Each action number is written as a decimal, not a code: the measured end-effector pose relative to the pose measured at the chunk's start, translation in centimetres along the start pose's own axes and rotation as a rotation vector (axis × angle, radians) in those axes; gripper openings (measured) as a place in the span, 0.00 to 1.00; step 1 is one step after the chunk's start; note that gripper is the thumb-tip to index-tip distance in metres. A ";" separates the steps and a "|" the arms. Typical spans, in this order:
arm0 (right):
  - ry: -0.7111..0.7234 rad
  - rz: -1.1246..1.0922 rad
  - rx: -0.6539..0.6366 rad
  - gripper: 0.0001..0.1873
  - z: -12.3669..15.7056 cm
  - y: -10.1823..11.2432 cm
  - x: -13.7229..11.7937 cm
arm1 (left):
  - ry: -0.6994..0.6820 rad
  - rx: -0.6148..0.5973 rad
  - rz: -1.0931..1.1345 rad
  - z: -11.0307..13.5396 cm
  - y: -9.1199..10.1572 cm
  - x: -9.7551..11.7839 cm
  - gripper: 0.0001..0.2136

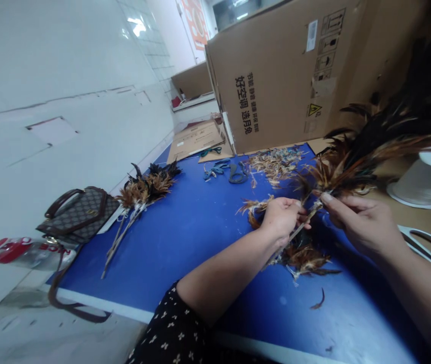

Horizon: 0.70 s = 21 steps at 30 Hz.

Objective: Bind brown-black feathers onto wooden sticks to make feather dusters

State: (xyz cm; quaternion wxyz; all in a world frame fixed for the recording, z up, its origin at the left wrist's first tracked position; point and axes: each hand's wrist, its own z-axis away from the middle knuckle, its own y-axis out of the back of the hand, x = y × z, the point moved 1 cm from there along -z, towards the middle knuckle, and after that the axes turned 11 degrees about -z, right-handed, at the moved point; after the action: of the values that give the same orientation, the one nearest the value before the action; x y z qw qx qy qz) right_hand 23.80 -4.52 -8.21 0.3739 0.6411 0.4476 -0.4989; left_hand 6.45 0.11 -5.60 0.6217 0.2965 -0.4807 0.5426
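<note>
My right hand (367, 217) pinches a feather duster at the top of its thin stick (299, 228), just below the bushy brown and black feathers (337, 169). My left hand (282, 220) is closed beside the same stick, with a brown feather (305, 192) rising from its fingertips. Whether its lower fingers also grip the stick is hard to tell. Loose brown feathers (306, 258) lie on the blue tabletop (192, 253) under my hands, and a further feather bunch (255, 207) is partly covered by my left hand.
Finished-looking feather dusters (147, 187) lie at the left, near a handbag (81, 215) and a plastic bottle (29, 253). A large cardboard box (276, 76) stands behind scattered feathers (276, 164) and blue strips (217, 169). At right are a white spool (424, 177) and scissors (428, 247).
</note>
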 end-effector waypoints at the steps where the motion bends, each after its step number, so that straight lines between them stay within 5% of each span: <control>1: -0.003 0.001 -0.016 0.37 0.0 -0.1 -0.2 | 0.012 -0.014 -0.010 0.0 0.0 0.0 0.10; 9: -0.042 -0.082 -0.043 0.34 0.6 -1.7 -2.6 | 0.011 -0.209 0.043 1.6 -0.5 0.8 0.11; 21: -0.013 -0.070 -0.033 0.30 0.2 -0.8 -1.5 | -0.063 -0.337 0.211 1.8 -0.3 0.5 0.18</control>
State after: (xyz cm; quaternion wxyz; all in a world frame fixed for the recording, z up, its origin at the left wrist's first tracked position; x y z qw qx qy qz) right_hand 22.82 -4.75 -6.82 0.3696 0.6154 0.4755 -0.5085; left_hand 6.23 -1.42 -4.46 0.5868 0.1530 -0.6126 0.5070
